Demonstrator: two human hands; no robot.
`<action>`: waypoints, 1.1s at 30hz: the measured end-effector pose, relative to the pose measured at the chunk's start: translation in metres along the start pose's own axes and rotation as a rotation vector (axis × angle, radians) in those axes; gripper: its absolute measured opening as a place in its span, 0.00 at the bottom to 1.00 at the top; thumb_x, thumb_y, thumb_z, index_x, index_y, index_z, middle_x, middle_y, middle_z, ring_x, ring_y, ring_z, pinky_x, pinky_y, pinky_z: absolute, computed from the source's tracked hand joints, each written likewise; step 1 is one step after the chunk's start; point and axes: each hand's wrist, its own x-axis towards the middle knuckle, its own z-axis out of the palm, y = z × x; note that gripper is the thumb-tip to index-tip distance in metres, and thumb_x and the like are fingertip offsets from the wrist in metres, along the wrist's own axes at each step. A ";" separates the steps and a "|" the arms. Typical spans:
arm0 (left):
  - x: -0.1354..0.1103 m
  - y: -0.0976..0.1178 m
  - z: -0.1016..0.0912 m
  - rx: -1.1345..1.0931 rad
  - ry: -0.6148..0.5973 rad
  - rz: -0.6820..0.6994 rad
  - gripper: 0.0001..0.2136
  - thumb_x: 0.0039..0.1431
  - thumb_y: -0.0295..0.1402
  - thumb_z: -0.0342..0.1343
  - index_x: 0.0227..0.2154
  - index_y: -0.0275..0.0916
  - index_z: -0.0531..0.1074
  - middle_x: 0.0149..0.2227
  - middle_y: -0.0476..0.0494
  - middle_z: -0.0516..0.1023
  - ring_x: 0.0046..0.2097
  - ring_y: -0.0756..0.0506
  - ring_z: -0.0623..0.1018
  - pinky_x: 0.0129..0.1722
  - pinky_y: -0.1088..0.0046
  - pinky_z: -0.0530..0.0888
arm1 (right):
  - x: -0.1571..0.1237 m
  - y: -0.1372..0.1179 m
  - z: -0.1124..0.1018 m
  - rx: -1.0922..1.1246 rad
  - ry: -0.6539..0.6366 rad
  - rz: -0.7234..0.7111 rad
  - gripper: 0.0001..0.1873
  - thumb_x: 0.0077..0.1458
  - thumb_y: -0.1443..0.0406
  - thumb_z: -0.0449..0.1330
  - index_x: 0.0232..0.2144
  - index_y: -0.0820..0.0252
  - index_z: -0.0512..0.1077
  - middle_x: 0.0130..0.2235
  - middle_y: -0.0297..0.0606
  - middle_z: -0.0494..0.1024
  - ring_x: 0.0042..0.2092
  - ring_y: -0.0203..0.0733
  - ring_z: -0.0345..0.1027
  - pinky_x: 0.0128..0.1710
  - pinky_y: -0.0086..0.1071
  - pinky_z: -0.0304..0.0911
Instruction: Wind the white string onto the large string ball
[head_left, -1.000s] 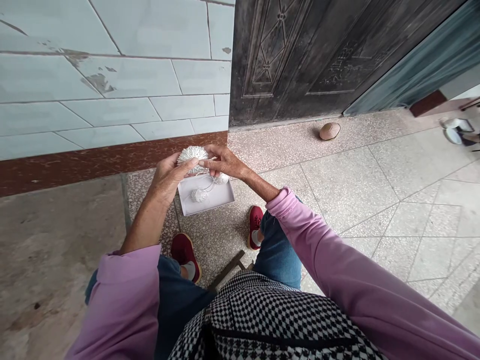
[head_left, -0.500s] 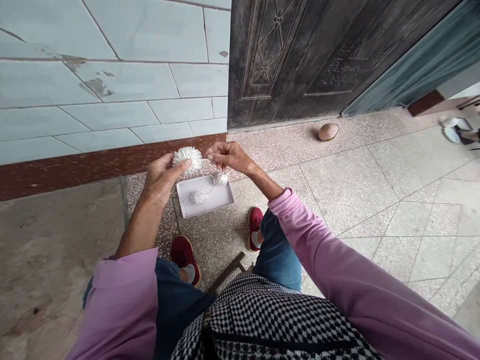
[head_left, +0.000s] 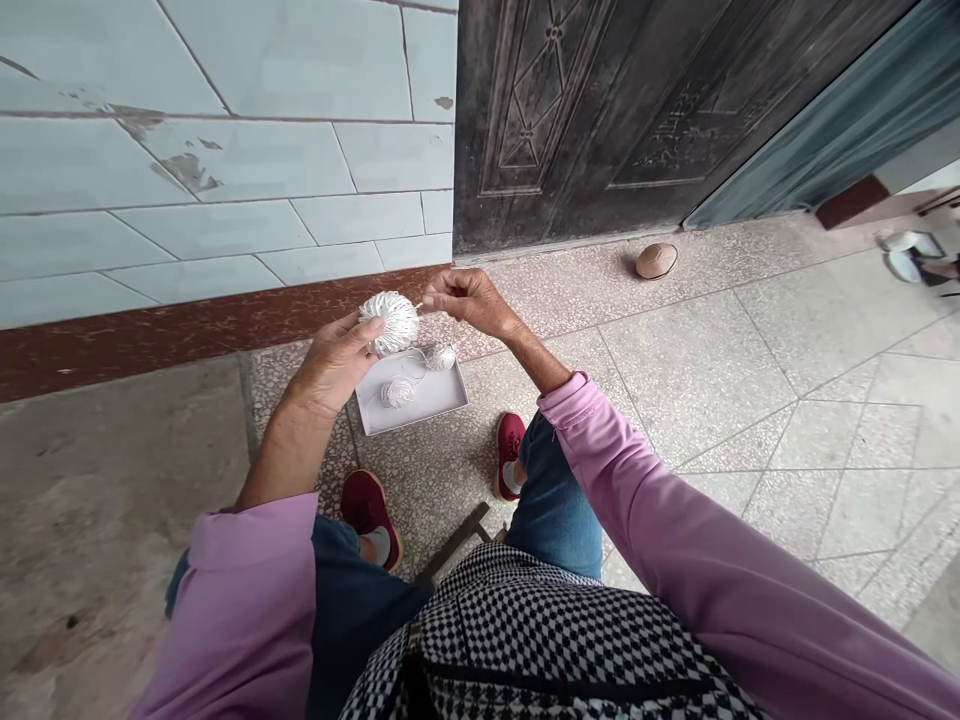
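"Above the far edge of a shallow pale box (head_left: 444,398), what do you hold?"

"Your left hand (head_left: 330,365) grasps a large white string ball (head_left: 390,325), thumb across its front and fingers curled behind. Your right hand (head_left: 476,302) is just beside it, thumb and fingertips pinched on what looks like a thin pale strand (head_left: 420,305) at the ball's right side."

"What has just changed?"

"A second ago both your hands were at the ball. Now your right hand is apart from it, and the ball is turned, so that long windings show on its side. Your left hand seems to bear it alone, leaving the right for the strand."

"And inside the box?"

"Two smaller string balls, one near the middle (head_left: 397,392), one at the far right corner (head_left: 441,357), with loose string curving between them, much as before."
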 end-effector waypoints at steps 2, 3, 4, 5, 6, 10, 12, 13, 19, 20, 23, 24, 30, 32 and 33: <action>0.002 -0.003 -0.001 0.011 -0.038 0.001 0.31 0.39 0.52 0.95 0.44 0.43 0.93 0.47 0.36 0.94 0.55 0.28 0.92 0.58 0.50 0.92 | -0.002 -0.007 0.007 0.009 0.090 0.045 0.23 0.81 0.68 0.78 0.32 0.56 0.75 0.30 0.28 0.74 0.35 0.34 0.62 0.35 0.29 0.64; 0.002 -0.004 -0.001 0.016 -0.057 0.006 0.31 0.40 0.51 0.95 0.44 0.43 0.92 0.46 0.34 0.94 0.56 0.27 0.93 0.58 0.49 0.93 | -0.003 -0.010 0.010 0.008 0.111 0.058 0.24 0.82 0.67 0.77 0.31 0.57 0.75 0.31 0.29 0.76 0.35 0.33 0.63 0.36 0.29 0.64; 0.002 -0.005 -0.001 0.020 -0.074 0.013 0.30 0.41 0.51 0.94 0.44 0.43 0.91 0.46 0.34 0.93 0.56 0.26 0.93 0.58 0.48 0.93 | -0.004 -0.013 0.014 0.013 0.112 0.071 0.25 0.83 0.65 0.77 0.31 0.57 0.75 0.31 0.30 0.77 0.36 0.32 0.64 0.36 0.30 0.65; 0.002 -0.005 -0.001 0.024 -0.089 0.022 0.30 0.42 0.50 0.93 0.44 0.43 0.91 0.46 0.33 0.93 0.57 0.25 0.92 0.58 0.48 0.93 | -0.004 -0.015 0.017 0.021 0.113 0.082 0.26 0.84 0.62 0.77 0.31 0.57 0.74 0.31 0.30 0.77 0.36 0.32 0.64 0.36 0.30 0.64; 0.001 -0.006 0.000 0.028 -0.102 0.032 0.29 0.44 0.50 0.93 0.45 0.44 0.90 0.45 0.33 0.92 0.59 0.24 0.92 0.58 0.47 0.93 | -0.004 -0.016 0.021 0.030 0.114 0.095 0.26 0.83 0.60 0.78 0.31 0.57 0.74 0.30 0.30 0.76 0.35 0.32 0.65 0.35 0.29 0.64; -0.001 -0.005 0.004 0.017 -0.113 0.067 0.29 0.45 0.50 0.92 0.46 0.43 0.88 0.46 0.32 0.91 0.61 0.22 0.92 0.59 0.45 0.93 | -0.003 -0.011 0.034 0.038 0.100 0.132 0.22 0.84 0.60 0.78 0.36 0.58 0.78 0.29 0.28 0.78 0.32 0.32 0.70 0.30 0.27 0.64; -0.001 -0.004 0.005 -0.005 -0.103 0.090 0.29 0.44 0.51 0.93 0.43 0.44 0.88 0.49 0.32 0.92 0.60 0.23 0.91 0.57 0.45 0.93 | -0.002 -0.006 0.039 0.014 0.085 0.139 0.19 0.85 0.68 0.72 0.36 0.59 0.77 0.31 0.29 0.80 0.32 0.31 0.72 0.31 0.25 0.66; 0.000 -0.003 0.006 -0.013 -0.101 0.102 0.29 0.44 0.51 0.94 0.41 0.45 0.88 0.50 0.32 0.93 0.60 0.23 0.91 0.55 0.46 0.92 | -0.002 -0.003 0.041 -0.001 0.076 0.141 0.19 0.86 0.72 0.69 0.36 0.59 0.77 0.31 0.29 0.81 0.32 0.30 0.73 0.32 0.24 0.66; 0.004 0.000 0.001 -0.032 -0.055 0.169 0.26 0.47 0.46 0.92 0.44 0.46 0.87 0.56 0.37 0.93 0.65 0.26 0.87 0.50 0.56 0.87 | 0.000 0.015 0.054 -0.007 0.000 0.116 0.20 0.85 0.78 0.64 0.35 0.61 0.75 0.31 0.30 0.82 0.30 0.30 0.73 0.29 0.21 0.65; 0.005 0.000 0.000 -0.035 -0.029 0.181 0.26 0.47 0.46 0.91 0.44 0.46 0.87 0.57 0.38 0.93 0.64 0.28 0.87 0.50 0.58 0.87 | 0.000 0.018 0.057 0.003 -0.010 0.105 0.20 0.85 0.77 0.66 0.35 0.61 0.75 0.32 0.31 0.83 0.30 0.30 0.73 0.29 0.20 0.65; 0.011 -0.004 -0.005 -0.030 0.038 0.208 0.26 0.45 0.46 0.90 0.43 0.48 0.84 0.58 0.39 0.92 0.63 0.30 0.87 0.51 0.60 0.87 | -0.003 0.023 0.067 0.015 -0.068 0.069 0.18 0.87 0.74 0.68 0.38 0.62 0.77 0.34 0.33 0.85 0.29 0.30 0.73 0.30 0.20 0.66; 0.013 -0.005 -0.007 -0.029 0.051 0.213 0.26 0.46 0.46 0.90 0.44 0.49 0.83 0.58 0.39 0.92 0.63 0.30 0.87 0.52 0.59 0.87 | -0.005 0.023 0.071 0.008 -0.093 0.064 0.16 0.88 0.74 0.67 0.40 0.63 0.78 0.34 0.33 0.85 0.29 0.30 0.73 0.31 0.20 0.67; 0.019 -0.012 -0.018 -0.019 0.148 0.228 0.32 0.44 0.42 0.92 0.49 0.50 0.82 0.53 0.46 0.92 0.60 0.34 0.89 0.53 0.59 0.86 | -0.021 0.017 0.084 -0.034 -0.284 0.069 0.15 0.90 0.68 0.68 0.43 0.63 0.82 0.36 0.34 0.87 0.31 0.31 0.76 0.36 0.23 0.71; 0.019 -0.013 -0.018 0.027 0.188 0.250 0.35 0.41 0.40 0.93 0.50 0.47 0.82 0.54 0.45 0.93 0.60 0.33 0.88 0.55 0.58 0.85 | -0.024 0.011 0.081 -0.009 -0.329 0.066 0.15 0.89 0.64 0.72 0.42 0.62 0.83 0.36 0.34 0.87 0.31 0.33 0.77 0.35 0.25 0.71; 0.019 -0.013 -0.018 0.058 0.198 0.259 0.36 0.40 0.40 0.93 0.52 0.46 0.82 0.54 0.45 0.94 0.60 0.33 0.88 0.56 0.58 0.85 | -0.024 0.008 0.078 0.008 -0.336 0.070 0.16 0.89 0.61 0.74 0.43 0.62 0.83 0.36 0.33 0.87 0.32 0.33 0.76 0.34 0.25 0.71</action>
